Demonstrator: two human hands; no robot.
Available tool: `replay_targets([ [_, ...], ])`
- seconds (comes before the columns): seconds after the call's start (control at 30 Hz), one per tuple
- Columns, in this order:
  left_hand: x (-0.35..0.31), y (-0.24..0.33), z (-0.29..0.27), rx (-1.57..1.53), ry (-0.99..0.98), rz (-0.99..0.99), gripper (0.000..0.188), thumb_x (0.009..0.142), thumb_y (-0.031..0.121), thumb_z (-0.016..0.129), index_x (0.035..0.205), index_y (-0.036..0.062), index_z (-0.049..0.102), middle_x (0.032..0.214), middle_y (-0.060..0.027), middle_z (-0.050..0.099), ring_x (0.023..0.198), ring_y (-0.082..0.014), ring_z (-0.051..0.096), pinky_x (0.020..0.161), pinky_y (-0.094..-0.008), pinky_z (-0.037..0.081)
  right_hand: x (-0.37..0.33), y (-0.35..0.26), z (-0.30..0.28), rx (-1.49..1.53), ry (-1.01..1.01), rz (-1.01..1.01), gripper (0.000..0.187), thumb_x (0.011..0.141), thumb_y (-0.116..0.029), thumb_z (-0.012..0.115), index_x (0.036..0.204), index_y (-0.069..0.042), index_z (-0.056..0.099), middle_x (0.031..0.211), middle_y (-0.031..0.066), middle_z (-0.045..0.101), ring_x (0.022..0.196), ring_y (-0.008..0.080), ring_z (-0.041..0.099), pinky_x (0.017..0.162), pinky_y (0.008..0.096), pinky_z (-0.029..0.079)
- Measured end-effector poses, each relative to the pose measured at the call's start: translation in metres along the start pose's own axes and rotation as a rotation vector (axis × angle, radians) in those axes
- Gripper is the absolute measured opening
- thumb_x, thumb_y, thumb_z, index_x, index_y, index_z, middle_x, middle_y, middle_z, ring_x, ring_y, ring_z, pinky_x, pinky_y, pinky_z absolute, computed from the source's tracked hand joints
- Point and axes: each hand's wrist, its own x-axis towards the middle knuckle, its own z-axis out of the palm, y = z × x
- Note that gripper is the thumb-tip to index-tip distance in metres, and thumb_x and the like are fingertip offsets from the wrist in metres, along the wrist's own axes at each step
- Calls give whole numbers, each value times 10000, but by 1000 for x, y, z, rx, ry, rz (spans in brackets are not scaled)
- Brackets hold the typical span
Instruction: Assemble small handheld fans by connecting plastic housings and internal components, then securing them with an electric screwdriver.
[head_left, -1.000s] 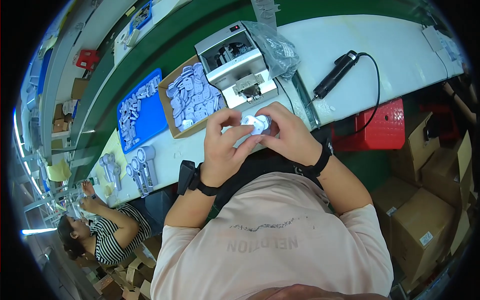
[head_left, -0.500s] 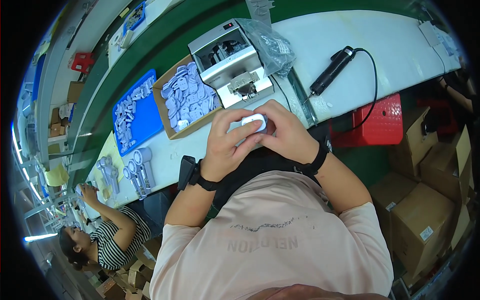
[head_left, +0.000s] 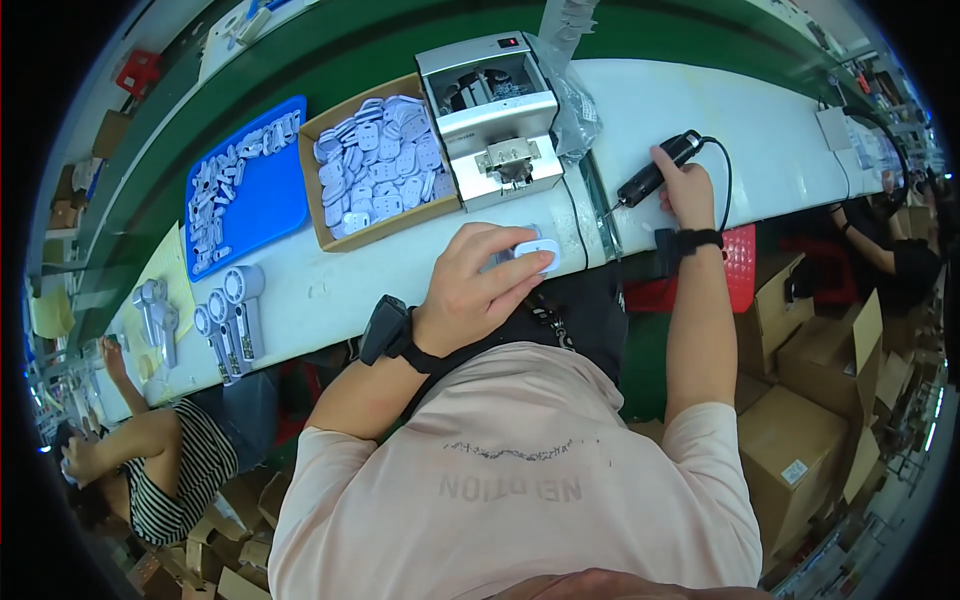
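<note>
On the left, the forearm slants inward to the right, and the left hand (head_left: 472, 285) is half curled, thumb and fingers pinching a small white plastic part (head_left: 540, 254) at the near edge of the table (head_left: 340, 290), right of the cardboard box (head_left: 322, 228) of pale parts and on the near side of the silver machine (head_left: 500, 138). Farther right, the other arm extends almost straight toward the far side, its right hand (head_left: 688, 195) curled around a black electric screwdriver (head_left: 642, 186), whose tip points left and near.
</note>
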Motion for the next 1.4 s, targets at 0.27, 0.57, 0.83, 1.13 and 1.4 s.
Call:
replay_targets([
  [0.27, -19, 4, -34, 95, -4, -64, 376, 775, 47, 838, 1134, 130, 761, 1167, -93, 687, 989, -302, 642, 820, -396, 542, -63, -5, 41, 530, 219, -602, 446, 851, -103, 819, 1200, 20, 570, 984, 73, 688, 839, 153, 660, 768, 291, 536],
  [0.57, -12, 2, -26, -52, 42, -83, 312, 806, 57, 828, 1103, 116, 750, 1180, -101, 680, 1004, -312, 644, 833, -397, 540, -113, -46, 75, 307, -369, -818, 436, 789, 17, 842, 1150, -23, 601, 1037, 32, 640, 827, 97, 606, 789, 258, 518],
  [0.83, -12, -2, -20, -128, 124, -124, 275, 803, 69, 839, 1063, 94, 754, 1152, -93, 685, 975, -308, 649, 824, -396, 539, -120, -68, 61, 468, -438, -630, 441, 824, 32, 785, 1208, -29, 577, 944, 57, 641, 794, 143, 628, 763, 282, 521],
  [1.13, -16, -4, -19, -162, 129, -121, 258, 797, 88, 849, 1042, 100, 769, 1121, -82, 688, 964, -301, 647, 813, -398, 536, -139, -131, 83, 886, -496, -1005, 354, 891, 70, 693, 1186, -30, 525, 822, 93, 640, 694, 203, 640, 688, 357, 552],
  [1.4, -20, -3, -15, -186, 170, -102, 257, 806, 98, 844, 1051, 109, 766, 1103, -78, 689, 948, -300, 645, 804, -395, 537, -129, -129, 105, 720, -447, -903, 362, 885, 43, 719, 1184, -17, 524, 776, 89, 629, 627, 182, 619, 628, 358, 545],
])
